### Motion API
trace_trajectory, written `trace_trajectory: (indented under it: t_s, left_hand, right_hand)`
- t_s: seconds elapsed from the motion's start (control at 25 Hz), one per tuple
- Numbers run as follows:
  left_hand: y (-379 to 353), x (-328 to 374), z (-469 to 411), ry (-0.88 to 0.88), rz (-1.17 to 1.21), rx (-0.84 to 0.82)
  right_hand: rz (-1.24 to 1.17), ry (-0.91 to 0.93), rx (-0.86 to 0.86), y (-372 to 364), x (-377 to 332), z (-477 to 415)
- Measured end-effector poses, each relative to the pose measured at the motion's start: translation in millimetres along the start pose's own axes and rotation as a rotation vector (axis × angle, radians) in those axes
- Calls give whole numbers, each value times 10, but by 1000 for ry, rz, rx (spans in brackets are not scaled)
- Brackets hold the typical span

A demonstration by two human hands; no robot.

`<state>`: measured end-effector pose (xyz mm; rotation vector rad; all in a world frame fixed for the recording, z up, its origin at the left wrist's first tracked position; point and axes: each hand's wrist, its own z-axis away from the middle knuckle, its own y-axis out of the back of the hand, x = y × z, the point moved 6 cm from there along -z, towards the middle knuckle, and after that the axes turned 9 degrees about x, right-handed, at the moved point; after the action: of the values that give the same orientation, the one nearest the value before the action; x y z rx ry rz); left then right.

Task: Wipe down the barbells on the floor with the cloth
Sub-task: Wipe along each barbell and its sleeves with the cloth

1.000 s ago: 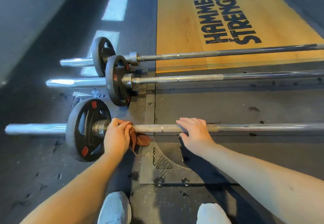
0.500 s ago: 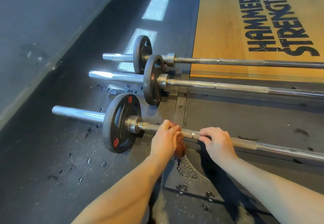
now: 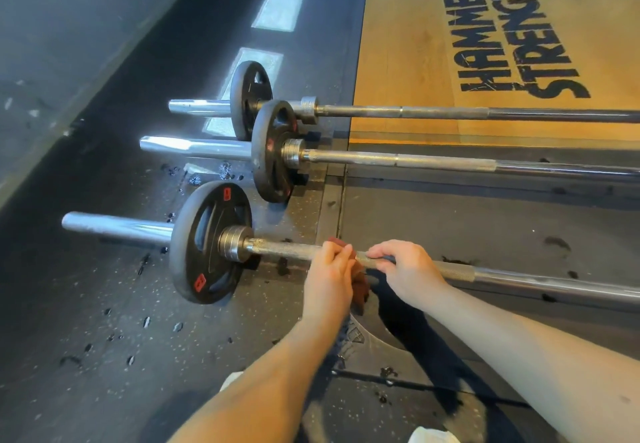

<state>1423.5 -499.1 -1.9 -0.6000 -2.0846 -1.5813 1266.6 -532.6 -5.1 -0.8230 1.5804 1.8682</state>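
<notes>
Three barbells lie side by side on the dark gym floor, each with a black plate near its left end. On the nearest barbell (image 3: 284,247), my left hand (image 3: 329,276) grips a brown cloth (image 3: 360,286) wrapped round the shaft, a good way right of the plate (image 3: 207,245). My right hand (image 3: 405,269) rests on the same shaft just right of the cloth, fingers curled over it. The middle barbell (image 3: 433,162) and the far barbell (image 3: 450,111) lie beyond, untouched.
A wooden lifting platform (image 3: 408,44) with black lettering lies at the back right, under the far bar. A grey wall (image 3: 69,26) runs along the left. A metal floor plate (image 3: 374,342) sits below my hands. My white shoe (image 3: 433,435) shows at the bottom edge.
My left hand slid the cloth rightward along the nearest shaft, away from the collar toward my right hand. My view shifted left and closer.
</notes>
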Motion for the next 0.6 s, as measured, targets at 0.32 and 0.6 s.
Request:
trace_trajectory:
  t_s: [0.32, 0.6]
  left_hand:
    - [295, -359, -26, 120, 32, 65]
    - [-89, -298, -3, 26, 68, -91]
  right_hand:
    - [31, -42, -34, 15, 44, 22]
    - [50, -34, -42, 140, 166, 36]
